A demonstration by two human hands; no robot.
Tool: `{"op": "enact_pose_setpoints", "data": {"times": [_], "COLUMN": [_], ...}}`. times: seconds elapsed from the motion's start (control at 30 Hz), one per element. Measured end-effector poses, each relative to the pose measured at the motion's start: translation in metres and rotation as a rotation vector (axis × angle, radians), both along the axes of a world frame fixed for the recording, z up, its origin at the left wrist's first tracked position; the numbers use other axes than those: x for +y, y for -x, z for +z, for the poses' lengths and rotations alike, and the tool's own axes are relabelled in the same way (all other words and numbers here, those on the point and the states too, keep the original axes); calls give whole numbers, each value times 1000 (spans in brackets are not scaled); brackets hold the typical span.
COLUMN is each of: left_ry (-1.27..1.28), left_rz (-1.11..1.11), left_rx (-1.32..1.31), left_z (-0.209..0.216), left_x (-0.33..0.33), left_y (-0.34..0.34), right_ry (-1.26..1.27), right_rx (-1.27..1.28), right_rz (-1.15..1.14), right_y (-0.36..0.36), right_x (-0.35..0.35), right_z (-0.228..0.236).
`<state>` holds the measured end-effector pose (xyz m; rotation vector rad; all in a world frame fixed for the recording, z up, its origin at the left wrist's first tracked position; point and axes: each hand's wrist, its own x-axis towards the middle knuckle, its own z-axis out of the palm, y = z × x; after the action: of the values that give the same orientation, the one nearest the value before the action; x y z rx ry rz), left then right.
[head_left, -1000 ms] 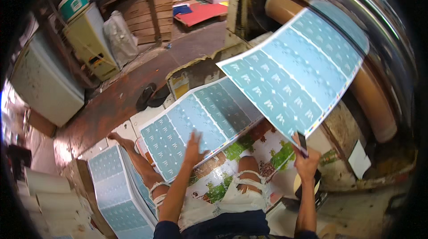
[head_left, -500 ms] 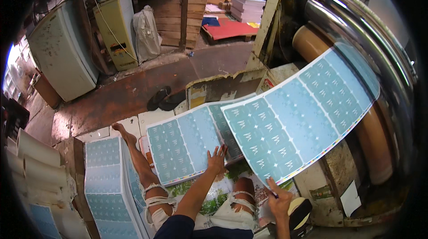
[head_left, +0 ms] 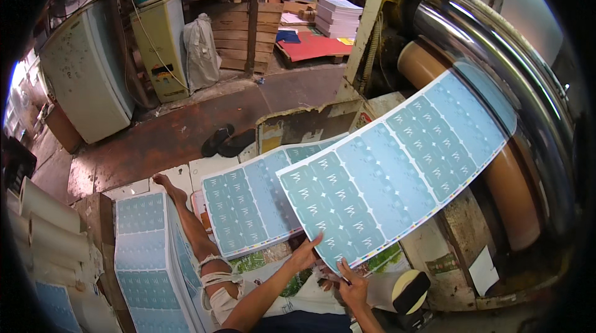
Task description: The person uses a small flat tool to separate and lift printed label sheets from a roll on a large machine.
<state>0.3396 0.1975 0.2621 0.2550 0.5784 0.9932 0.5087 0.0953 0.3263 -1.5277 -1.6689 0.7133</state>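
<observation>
A long printed sheet (head_left: pixel 388 168) in teal and pale blue panels slopes down from the rollers at the right toward my lap. My left hand (head_left: pixel 304 255) pinches its near edge, thumb on top. Close by, my right hand (head_left: pixel 354 288) grips the sheet's bottom corner; whether a small tool is also in its fingers is too small to tell. Underneath, partly covered, another printed sheet (head_left: pixel 233 212) of the same pattern lies across my front. The long sheet's far end curves against the brown roller (head_left: pixel 512 193) below a shiny metal roller (head_left: pixel 490 47).
At my left stands a stack of printed sheets (head_left: pixel 141 249) beside pale rolls (head_left: pixel 53 233). A round roll (head_left: pixel 406 291) with a dark centre sits right of my right hand. Sandals (head_left: pixel 226 141) lie on the floor ahead. Farther back are a refrigerator (head_left: pixel 87 78) and paper stacks (head_left: pixel 338 19).
My left hand has left the lower sheet and taken the long sheet's near edge. My right hand has moved left with the corner, and the long sheet's near end has shifted left.
</observation>
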Motion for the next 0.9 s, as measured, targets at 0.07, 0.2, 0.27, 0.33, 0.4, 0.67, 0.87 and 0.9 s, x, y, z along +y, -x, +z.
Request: {"op": "enact_pose_setpoints", "data": {"times": [0.07, 0.2, 0.27, 0.33, 0.4, 0.67, 0.87, 0.9], "left_ry": [-119, -109, -107, -244, -293, -392, -341, -325], "left_rz": [-47, -22, 33, 40, 94, 386, 390, 388], "left_rx": [316, 439, 477, 617, 698, 940, 797, 768], "left_z": [10, 17, 19, 13, 25, 60, 99, 103], "left_x": [7, 1, -7, -10, -11, -18, -25, -25], "left_y": [3, 1, 1, 12, 19, 40, 31, 31], "right_ry": [-29, 38, 55, 427, 559, -247, -320, -276], "right_rx": [11, 66, 155, 146, 207, 578, 409, 386], "right_rz": [52, 229, 324, 267, 196, -455, -546, -527], "right_y": [4, -21, -35, -55, -70, -269, -409, -419], "right_x": [3, 7, 13, 15, 26, 167, 260, 270], "right_z": [0, -8, -9, 1, 44, 161, 206, 211]}}
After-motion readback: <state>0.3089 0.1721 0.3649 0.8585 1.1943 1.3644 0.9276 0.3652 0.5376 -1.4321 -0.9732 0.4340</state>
